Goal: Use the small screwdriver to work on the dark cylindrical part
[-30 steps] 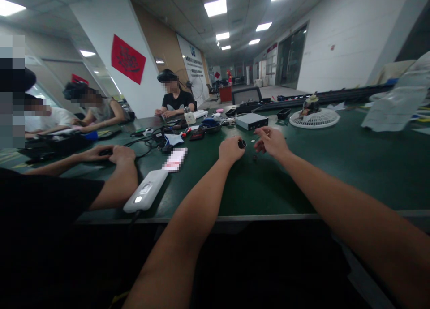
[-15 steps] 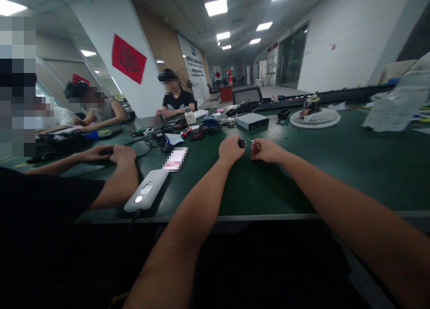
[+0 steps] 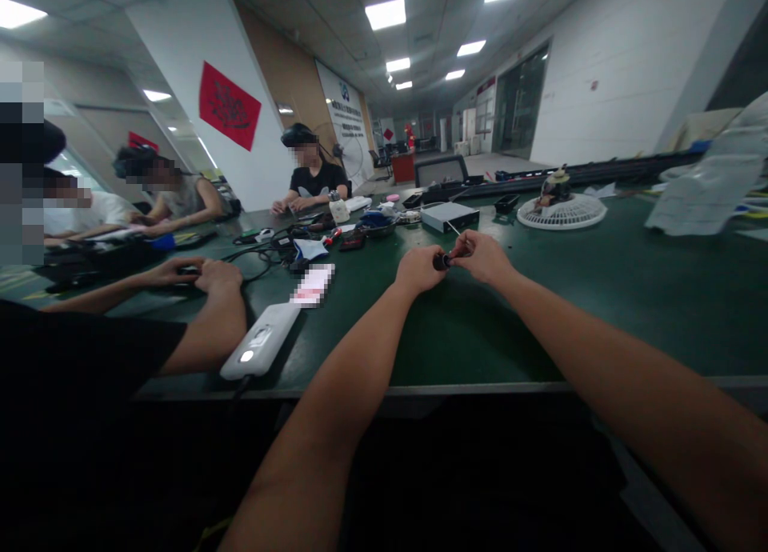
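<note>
Closed around a small dark round piece (image 3: 442,261) is my left hand (image 3: 418,270); the piece's end pokes out on the right, and its kind does not show clearly. My right hand (image 3: 480,256) pinches a thin pale stick (image 3: 454,227), which slants up and left above the fingers. The right fingertips are right beside the dark piece; whether they touch it I cannot tell. Both hands are over the green table (image 3: 480,336), near its middle.
A grey metal box (image 3: 450,216) lies beyond my hands, with a white fan grille (image 3: 562,211) to its right. To the left are a white power bank-like device (image 3: 262,340), a phone (image 3: 313,285), tangled black cables (image 3: 264,252) and a co-worker's hands (image 3: 201,274).
My hands have come together, the right fingers now beside the dark piece. The left hand has shifted slightly right. The pale stick now points upward and shows more of its length.
</note>
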Available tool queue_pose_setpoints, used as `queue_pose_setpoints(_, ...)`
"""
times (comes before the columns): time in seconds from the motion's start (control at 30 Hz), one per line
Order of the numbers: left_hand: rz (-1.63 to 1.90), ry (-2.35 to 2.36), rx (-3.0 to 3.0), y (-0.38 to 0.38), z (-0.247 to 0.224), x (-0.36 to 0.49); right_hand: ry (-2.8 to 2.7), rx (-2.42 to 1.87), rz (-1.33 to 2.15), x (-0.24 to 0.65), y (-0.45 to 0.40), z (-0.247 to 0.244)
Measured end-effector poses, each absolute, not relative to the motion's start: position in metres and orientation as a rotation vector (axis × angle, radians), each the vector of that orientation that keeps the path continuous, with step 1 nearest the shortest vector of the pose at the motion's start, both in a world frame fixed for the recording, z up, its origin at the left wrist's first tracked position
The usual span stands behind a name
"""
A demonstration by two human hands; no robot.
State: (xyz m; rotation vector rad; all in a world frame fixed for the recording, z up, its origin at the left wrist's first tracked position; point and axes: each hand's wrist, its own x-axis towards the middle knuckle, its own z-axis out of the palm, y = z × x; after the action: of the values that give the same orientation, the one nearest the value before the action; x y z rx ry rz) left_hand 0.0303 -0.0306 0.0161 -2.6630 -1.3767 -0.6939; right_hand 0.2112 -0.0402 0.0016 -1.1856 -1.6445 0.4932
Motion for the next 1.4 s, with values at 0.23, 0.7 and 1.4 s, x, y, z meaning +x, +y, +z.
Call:
queue_pose_setpoints(0.23,-0.736,-1.157,-2.736,-0.031,0.016,0.032,-1.644,-1.268,0.392,0.213,-0.043,0.003)
queue_pose_setpoints(0.7,-0.764,-1.178,-2.631,-0.026,0.011,0.032,-1.7,-1.4,0.294,0.21,-0.043,0.0)
queue_pose_setpoints(1.4,-0.762,-1.562,-2.424,-0.022,0.011,0.028,-1.197,-1.028,0.608,0.205,-0.059,0.021)
